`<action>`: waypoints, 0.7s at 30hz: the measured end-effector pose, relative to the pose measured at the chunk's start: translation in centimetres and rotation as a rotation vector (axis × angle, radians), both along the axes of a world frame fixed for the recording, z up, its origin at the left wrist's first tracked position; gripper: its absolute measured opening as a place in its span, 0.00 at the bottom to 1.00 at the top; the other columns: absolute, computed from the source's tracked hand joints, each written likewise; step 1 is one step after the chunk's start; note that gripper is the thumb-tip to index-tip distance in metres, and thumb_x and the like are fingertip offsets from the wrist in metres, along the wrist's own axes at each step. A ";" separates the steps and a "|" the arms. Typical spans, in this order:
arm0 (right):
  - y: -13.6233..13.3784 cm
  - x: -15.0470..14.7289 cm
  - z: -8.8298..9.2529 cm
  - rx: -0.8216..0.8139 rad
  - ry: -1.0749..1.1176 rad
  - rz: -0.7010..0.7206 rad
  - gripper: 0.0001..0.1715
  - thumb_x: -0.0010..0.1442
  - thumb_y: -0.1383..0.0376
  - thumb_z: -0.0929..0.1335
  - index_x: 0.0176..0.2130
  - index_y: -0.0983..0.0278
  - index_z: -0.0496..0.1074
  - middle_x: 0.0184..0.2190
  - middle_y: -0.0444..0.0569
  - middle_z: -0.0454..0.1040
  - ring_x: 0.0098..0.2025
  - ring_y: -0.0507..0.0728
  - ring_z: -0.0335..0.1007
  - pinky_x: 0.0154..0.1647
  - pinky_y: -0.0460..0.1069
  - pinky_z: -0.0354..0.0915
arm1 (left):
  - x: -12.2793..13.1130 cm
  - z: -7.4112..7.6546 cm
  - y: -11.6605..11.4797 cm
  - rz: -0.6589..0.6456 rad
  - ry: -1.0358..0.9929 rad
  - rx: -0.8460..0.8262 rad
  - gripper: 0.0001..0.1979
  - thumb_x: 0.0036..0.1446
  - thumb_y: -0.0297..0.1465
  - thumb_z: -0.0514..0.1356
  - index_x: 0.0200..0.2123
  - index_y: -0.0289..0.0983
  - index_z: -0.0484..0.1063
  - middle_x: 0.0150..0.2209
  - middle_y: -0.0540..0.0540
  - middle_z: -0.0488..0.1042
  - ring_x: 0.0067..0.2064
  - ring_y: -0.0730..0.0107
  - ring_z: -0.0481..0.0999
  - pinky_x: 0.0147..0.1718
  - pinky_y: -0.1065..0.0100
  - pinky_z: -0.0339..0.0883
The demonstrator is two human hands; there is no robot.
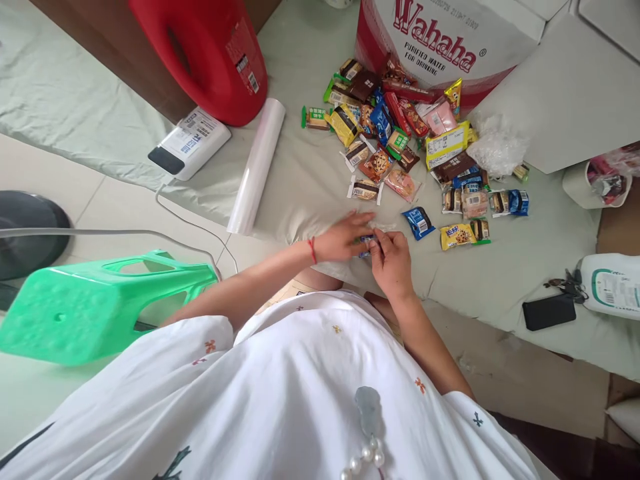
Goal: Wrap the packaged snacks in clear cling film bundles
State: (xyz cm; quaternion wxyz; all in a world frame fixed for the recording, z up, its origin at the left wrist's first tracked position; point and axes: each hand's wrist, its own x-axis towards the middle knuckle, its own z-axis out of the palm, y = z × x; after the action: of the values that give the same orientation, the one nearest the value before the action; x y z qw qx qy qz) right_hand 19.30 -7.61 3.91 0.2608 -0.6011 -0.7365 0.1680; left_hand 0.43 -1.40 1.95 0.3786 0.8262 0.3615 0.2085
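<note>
My left hand [344,237] and my right hand [391,257] meet over the pale green cloth [310,180], both pinching a small blue snack packet [367,244] inside what looks like a clear plastic bag [383,228]. A red string circles my left wrist. A heap of several wrapped snacks [400,140] lies just beyond my hands. A blue packet [419,222] and a yellow cookie packet [456,236] lie closest, to the right of my right hand.
A Wahaha water carton [440,40] stands behind the snacks. A roll of clear bags [257,163], a red jug [210,57] and a white box [189,143] lie at the left. A green stool [95,307] is tipped at the near left. A black phone [549,311] lies at the right.
</note>
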 end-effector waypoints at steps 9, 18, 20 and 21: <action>-1.2 -0.1 -0.3 0.046 -0.195 0.053 0.23 0.73 0.59 0.64 0.62 0.63 0.75 0.52 0.60 0.66 0.52 0.64 0.63 0.55 0.61 0.68 | -2.8 2.0 -1.4 0.457 0.358 0.046 0.24 0.58 0.46 0.65 0.48 0.33 0.78 0.66 0.31 0.68 0.70 0.35 0.59 0.65 0.41 0.58; -1.0 -0.3 -0.2 0.021 -0.173 0.071 0.22 0.72 0.62 0.64 0.60 0.62 0.75 0.56 0.61 0.67 0.55 0.66 0.64 0.58 0.62 0.68 | -1.4 3.7 -1.2 0.673 -0.200 -0.704 0.10 0.64 0.32 0.60 0.30 0.39 0.64 0.22 0.53 0.69 0.22 0.72 0.67 0.26 0.70 0.61; -1.0 -0.4 -0.3 0.009 -0.151 0.059 0.21 0.72 0.61 0.64 0.60 0.61 0.75 0.56 0.61 0.67 0.56 0.66 0.64 0.58 0.63 0.68 | -0.7 3.8 -0.9 0.736 -0.423 -0.901 0.12 0.64 0.31 0.61 0.29 0.39 0.61 0.19 0.56 0.65 0.18 0.78 0.61 0.22 0.73 0.56; -1.0 -0.4 -0.4 0.006 -0.134 0.055 0.22 0.71 0.61 0.64 0.61 0.61 0.74 0.56 0.61 0.67 0.56 0.66 0.64 0.59 0.64 0.68 | -0.1 3.8 -0.9 0.742 -0.508 -0.954 0.12 0.63 0.30 0.61 0.29 0.39 0.62 0.19 0.56 0.64 0.18 0.79 0.61 0.21 0.74 0.55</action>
State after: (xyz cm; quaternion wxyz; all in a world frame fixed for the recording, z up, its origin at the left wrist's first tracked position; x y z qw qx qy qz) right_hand 18.88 -8.59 3.54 0.2079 -0.5897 -0.7691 0.1324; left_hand 0.30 -2.27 5.76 0.6798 0.3130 0.5748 0.3308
